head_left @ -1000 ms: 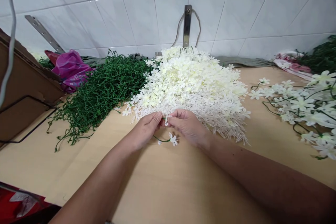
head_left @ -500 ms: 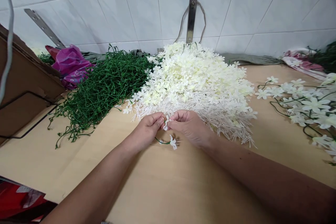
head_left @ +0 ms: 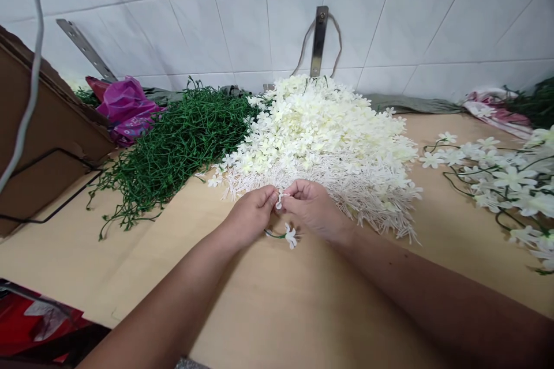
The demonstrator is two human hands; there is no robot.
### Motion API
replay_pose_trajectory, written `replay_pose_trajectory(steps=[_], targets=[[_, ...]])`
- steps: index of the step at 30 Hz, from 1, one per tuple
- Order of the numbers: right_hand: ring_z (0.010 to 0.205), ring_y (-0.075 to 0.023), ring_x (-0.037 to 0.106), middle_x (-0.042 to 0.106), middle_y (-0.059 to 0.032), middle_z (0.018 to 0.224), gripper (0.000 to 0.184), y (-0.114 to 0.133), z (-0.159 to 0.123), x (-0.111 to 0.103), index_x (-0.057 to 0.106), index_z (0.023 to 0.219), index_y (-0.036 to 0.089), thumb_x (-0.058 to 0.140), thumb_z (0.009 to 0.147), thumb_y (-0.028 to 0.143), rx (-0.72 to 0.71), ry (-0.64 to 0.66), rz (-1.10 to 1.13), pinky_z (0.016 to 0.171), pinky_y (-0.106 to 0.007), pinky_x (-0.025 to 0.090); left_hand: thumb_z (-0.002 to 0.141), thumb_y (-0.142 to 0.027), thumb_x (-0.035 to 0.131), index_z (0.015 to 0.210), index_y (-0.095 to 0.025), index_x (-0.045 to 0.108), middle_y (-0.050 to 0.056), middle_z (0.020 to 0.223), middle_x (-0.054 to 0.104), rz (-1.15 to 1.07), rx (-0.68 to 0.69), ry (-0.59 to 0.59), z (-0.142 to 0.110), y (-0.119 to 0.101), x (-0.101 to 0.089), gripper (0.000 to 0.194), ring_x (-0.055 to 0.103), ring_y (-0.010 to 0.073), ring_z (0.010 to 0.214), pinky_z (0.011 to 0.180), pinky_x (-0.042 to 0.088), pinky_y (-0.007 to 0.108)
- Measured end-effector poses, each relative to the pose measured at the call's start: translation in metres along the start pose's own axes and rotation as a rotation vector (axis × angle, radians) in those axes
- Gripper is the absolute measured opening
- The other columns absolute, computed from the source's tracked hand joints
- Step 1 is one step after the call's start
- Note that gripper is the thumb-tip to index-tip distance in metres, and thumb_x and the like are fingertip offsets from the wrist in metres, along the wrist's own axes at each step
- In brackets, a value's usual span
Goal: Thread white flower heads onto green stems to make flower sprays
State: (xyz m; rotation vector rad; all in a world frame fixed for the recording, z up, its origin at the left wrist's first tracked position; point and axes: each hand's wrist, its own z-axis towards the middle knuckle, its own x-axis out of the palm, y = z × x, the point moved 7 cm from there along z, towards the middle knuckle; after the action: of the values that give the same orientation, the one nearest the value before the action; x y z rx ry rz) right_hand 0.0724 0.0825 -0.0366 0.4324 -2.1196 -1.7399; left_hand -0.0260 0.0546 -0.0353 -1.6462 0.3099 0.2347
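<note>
Presently | left fingers (head_left: pixel 270 200) pinch green stem (head_left: pixel 280 236) | right fingers (head_left: pixel 295 203) pinch white blossom (head_left: pixel 279 205) | blossom heap (head_left: pixel 329 132) beyond

Beyond the hands (head_left: pixel 251 216) stands a glossy, white-tiled wall (head_left: pixel 433 23) with metal brackets (head_left: pixel 319 43) against it. A pale tan worktop (head_left: pixel 298 311) spreads beneath the hands towards it.

Left hand (head_left: pixel 250 216) and right hand (head_left: pixel 314 211) are pinching a white-flowered artificial spray (head_left: pixel 279 204), one blossom (head_left: pixel 290 236) showing at their six o'clock. Green artificial stems (head_left: pixel 182 147) are lying at ten, heaped white flowers (head_left: pixel 329 132) at one, more sprays (head_left: pixel 514 177) at three.
</note>
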Motion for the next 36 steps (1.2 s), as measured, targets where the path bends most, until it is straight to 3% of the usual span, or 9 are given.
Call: replay_pose_trajectory(steps=[7,14,21,29,33,36], targets=[[0.057,-0.0088,0.055,0.058,0.0018,0.056,0.01,-0.006,0.003,-0.002,0.051,0.061,0.015,0.06,0.06,0.019,0.01,0.102,0.173,0.059,-0.023,0.043,0.079,-0.041,0.038,0.061,-0.015,0.046,-0.003,0.057,0.04,0.068,0.087,0.056,-0.004,-0.016,-0.003,0.032,0.034,0.0091,0.055,0.05,0.028,0.021],[0.056,-0.0076,0.053,0.057,0.0017,0.057,0.015,-0.006,0.004,0.0,0.051,0.062,0.014,0.065,0.059,0.019,0.056,0.164,0.317,0.06,-0.024,0.043,0.08,-0.036,0.038,0.062,-0.016,0.045,-0.002,0.06,0.039,0.081,0.119,0.053,-0.005,-0.022,-0.003,0.028,0.035,0.0094,0.057,0.053,0.029,0.021],[0.057,-0.0068,0.054,0.056,0.0025,0.062,0.024,0.0,0.002,0.005,0.047,0.065,0.015,0.066,0.062,0.03,0.047,0.271,0.33,0.061,-0.025,0.045,0.081,-0.035,0.038,0.066,-0.016,0.046,-0.002,0.063,0.043,0.042,0.147,0.029,-0.004,-0.021,-0.006,0.025,0.039,0.0103,0.061,0.058,0.032,0.022],[0.048,-0.0066,0.052,0.055,0.0043,0.056,0.027,0.005,0.0,0.005,0.043,0.066,0.016,0.065,0.061,0.031,-0.031,0.201,0.213,0.051,-0.023,0.043,0.08,-0.035,0.04,0.066,-0.016,0.048,-0.002,0.064,0.046,0.09,0.18,-0.012,-0.005,-0.023,-0.009,0.025,0.041,0.0107,0.065,0.062,0.033,0.022],[0.052,-0.007,0.053,0.055,0.0031,0.06,0.025,0.004,0.003,0.001,0.046,0.067,0.016,0.063,0.064,0.034,-0.053,0.188,0.203,0.056,-0.025,0.045,0.077,-0.038,0.046,0.066,-0.015,0.049,-0.002,0.058,0.043,-0.048,0.133,-0.076,-0.003,-0.02,-0.015,0.026,0.038,0.0084,0.055,0.052,0.031,0.02],[0.056,-0.0065,0.052,0.055,0.0026,0.062,0.027,0.007,0.0,0.003,0.049,0.071,0.015,0.065,0.063,0.035,-0.071,0.197,0.164,0.059,-0.023,0.045,0.075,-0.04,0.048,0.065,-0.016,0.047,-0.006,0.048,0.031,-0.194,0.045,-0.131,-0.001,-0.012,-0.021,0.026,0.025,0.0056,0.042,0.041,0.021,0.019]])
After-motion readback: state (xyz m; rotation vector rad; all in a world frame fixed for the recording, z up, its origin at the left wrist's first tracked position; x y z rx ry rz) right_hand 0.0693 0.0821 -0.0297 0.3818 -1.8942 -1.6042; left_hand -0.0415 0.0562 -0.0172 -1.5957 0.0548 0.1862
